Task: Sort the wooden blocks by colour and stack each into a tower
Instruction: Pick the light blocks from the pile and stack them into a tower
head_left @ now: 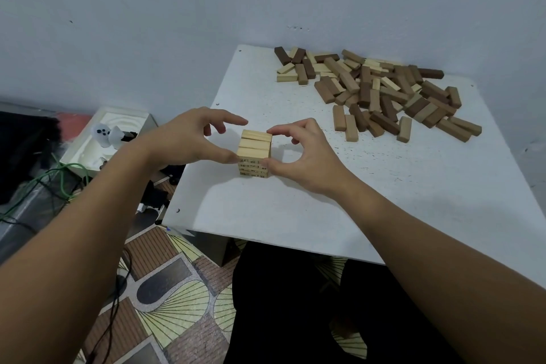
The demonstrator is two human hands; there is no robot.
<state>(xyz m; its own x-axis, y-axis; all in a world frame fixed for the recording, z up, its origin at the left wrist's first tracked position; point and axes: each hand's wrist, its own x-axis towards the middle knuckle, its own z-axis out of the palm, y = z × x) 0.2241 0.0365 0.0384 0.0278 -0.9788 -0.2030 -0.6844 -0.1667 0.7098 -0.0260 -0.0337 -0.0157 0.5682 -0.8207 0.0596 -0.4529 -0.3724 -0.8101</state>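
Note:
A short tower of light pine blocks (254, 148) stands near the middle of the white table (384, 186), several layers high with numbers printed on its front ends. My left hand (189, 139) touches the tower's left side with its thumb, its other fingers spread above. My right hand (301, 151) is at the tower's right side, with forefinger on the top block's right end and thumb against a lower layer. A loose heap of light, mid-brown and dark brown blocks (384, 91) lies at the table's far right.
The table stands in a corner against pale walls. To its left a white box (88, 145) with small white objects sits on a low surface, with green and black cables (62, 177) beside it. Patterned floor and my dark-clad legs (295, 304) are below the near edge.

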